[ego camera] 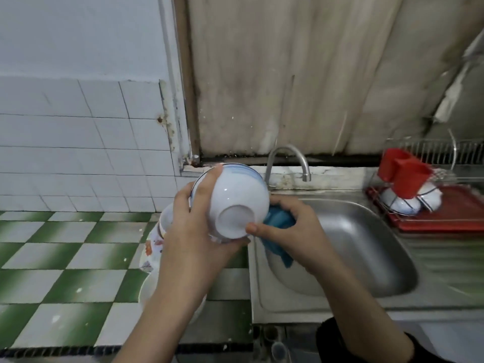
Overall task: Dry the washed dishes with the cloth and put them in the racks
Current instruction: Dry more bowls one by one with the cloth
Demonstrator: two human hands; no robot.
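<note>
A green-and-white checkered tile counter [65, 258] carries a stack of flower-patterned dishes [153, 247], just below the fingers [209, 179] of the left hand [191, 226]. Well right of the fingers [288, 205] of the right hand [296, 231], the steel drainboard [445, 258] bears a red tray [432, 226] holding a wire rack [424, 151].

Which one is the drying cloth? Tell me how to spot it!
Look at the steel sink under the curved tap. Over its left edge, the right hand grips a bunched cloth next to the white bowl. It is the only bright blue, soft thing there; its neighbours are white china or metal.
</note>
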